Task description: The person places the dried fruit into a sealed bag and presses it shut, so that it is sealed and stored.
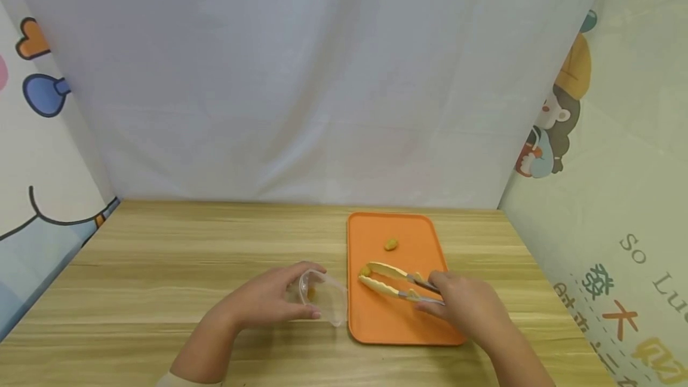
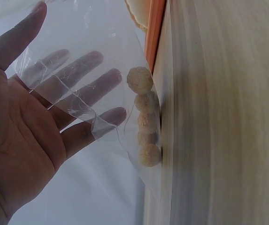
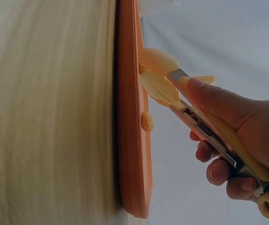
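Note:
My left hand (image 1: 274,297) holds a clear plastic bag (image 1: 328,300) beside the tray's left edge, its thumb on one side and fingers on the other. In the left wrist view the fingers show through the film, and several round light-brown balls (image 2: 147,119) lie in a row at the bag's bottom. My right hand (image 1: 467,303) grips tongs (image 1: 398,292) with cream scalloped heads. Their tips stand around one small brown ball (image 1: 366,270) on the orange tray (image 1: 398,327); whether they pinch it is unclear. Another brown ball (image 1: 390,245) lies farther back on the tray.
The tray lies on a wood-grain table (image 1: 188,243). A pale curtain (image 1: 301,76) hangs behind the table's back edge. Printed cloths with cartoon figures stand at the left and right sides.

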